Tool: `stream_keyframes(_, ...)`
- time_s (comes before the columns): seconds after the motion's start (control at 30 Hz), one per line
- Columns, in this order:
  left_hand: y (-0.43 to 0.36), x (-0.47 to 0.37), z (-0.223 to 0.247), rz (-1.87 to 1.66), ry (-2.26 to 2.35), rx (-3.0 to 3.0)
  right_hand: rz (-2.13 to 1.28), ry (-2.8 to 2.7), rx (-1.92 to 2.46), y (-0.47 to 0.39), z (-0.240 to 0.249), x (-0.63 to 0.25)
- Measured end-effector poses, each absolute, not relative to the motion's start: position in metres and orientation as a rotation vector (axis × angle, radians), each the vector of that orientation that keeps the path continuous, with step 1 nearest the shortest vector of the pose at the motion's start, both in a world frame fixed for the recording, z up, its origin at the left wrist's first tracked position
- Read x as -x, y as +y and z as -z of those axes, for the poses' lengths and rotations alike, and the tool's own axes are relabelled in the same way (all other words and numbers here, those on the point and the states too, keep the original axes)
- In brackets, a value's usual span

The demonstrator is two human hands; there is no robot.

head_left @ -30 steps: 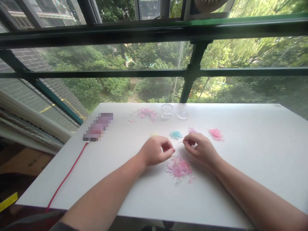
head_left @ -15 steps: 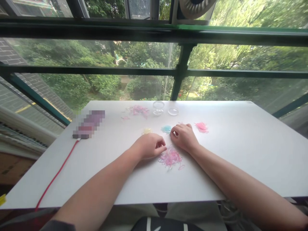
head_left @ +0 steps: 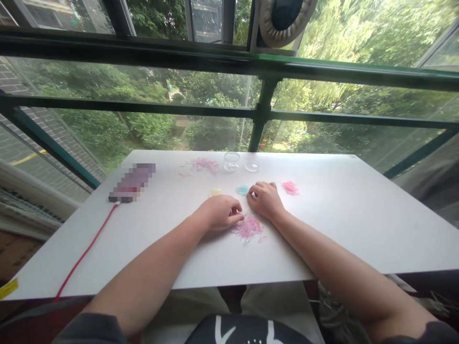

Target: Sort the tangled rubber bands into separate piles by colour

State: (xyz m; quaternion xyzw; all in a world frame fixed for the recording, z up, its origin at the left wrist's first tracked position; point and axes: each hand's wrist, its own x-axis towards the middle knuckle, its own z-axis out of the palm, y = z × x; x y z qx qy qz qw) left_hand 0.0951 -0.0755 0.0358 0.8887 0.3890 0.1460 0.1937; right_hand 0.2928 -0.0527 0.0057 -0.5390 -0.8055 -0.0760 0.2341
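My left hand (head_left: 224, 211) rests at the left edge of a mixed pink and purple pile (head_left: 248, 228) of small thin bands, its thumb and fingers curled with a gap between them. A pale yellow pile (head_left: 215, 192) lies just beyond that hand. My right hand (head_left: 265, 199) has its fingers curled down beside a light blue pile (head_left: 242, 190); whatever its fingertips hold, if anything, is too small to make out. To the right of it lies a bright pink pile (head_left: 289, 188).
Toward the back of the white table (head_left: 358, 229) are a pink pile (head_left: 205, 165), a clear round container (head_left: 231, 162) and a shallow clear dish (head_left: 251, 166). A pixelated device (head_left: 132, 182) with a red cable (head_left: 88, 248) lies at the left. Windows stand behind.
The camera view has shifted slightly, so the table's contents appear a little further left. Both hands keep nearly the same places beside the piles.
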Motion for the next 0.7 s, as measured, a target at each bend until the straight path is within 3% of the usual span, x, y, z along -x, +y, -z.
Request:
stream_keyframes(0.5,-0.0821,-0.0953,-0.0393,-0.326,1.067,-2.54,0.141,-2.22,1.438,-0.0552,-0.009,-0.2922)
stream_keyframes(0.7,-0.0812,-0.0947,-0.0391,-0.337,1.043,-2.526,-0.09,-2.195,1.311,-0.0596,-0.0142,-0.2989)
